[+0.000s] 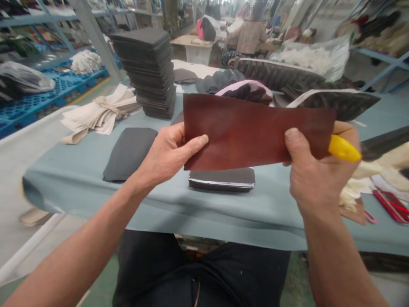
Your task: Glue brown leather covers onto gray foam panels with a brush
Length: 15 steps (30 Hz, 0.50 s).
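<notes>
A reddish-brown leather sheet (252, 130) is held up flat in front of me, above the table. My left hand (171, 151) pinches its left edge, thumb on the front. My right hand (316, 170) pinches its right edge and also holds a yellow-handled tool (344, 148), whose far end is hidden. Below the sheet a small pile of dark grey pieces (222, 179) lies on the grey-blue table cover (159, 200).
A tall stack of dark pieces (148, 70) stands at the back left, a flat dark piece (129, 153) and beige cloth strips (99, 113) nearer. Dark and pink-edged pieces (252, 89) lie behind. Red scissors (391, 207) rest at the right. A person sits far back.
</notes>
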Motion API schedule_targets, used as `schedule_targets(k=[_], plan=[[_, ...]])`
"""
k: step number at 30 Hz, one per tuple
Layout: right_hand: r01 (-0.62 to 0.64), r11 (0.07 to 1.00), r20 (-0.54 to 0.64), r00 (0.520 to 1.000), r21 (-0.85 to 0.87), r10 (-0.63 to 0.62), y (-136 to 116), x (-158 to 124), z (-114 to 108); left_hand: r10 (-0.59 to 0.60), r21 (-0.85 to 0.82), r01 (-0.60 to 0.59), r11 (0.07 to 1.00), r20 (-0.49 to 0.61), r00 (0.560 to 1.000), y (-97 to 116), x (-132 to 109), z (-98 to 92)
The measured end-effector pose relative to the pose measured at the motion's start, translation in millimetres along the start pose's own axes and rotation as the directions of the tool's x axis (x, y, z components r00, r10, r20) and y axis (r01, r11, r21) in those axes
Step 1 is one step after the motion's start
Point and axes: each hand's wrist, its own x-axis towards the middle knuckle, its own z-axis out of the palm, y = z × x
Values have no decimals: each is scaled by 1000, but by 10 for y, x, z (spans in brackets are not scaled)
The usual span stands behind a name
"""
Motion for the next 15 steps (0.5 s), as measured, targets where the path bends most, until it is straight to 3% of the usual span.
schedule_targets(k=[3, 8, 15], plan=[[15, 999, 11, 1000, -33, -14, 242, -144, -62, -27, 49, 23, 999, 77, 997, -138, 16, -35], [-17, 992, 128, 991, -122, 33, 593, -432, -175, -37, 160, 13, 987, 149, 988, -454, 35, -52], [10, 961, 206, 977, -277, 49, 729, -494, -257, -116, 139, 86, 987, 229, 966, -604, 53, -54]])
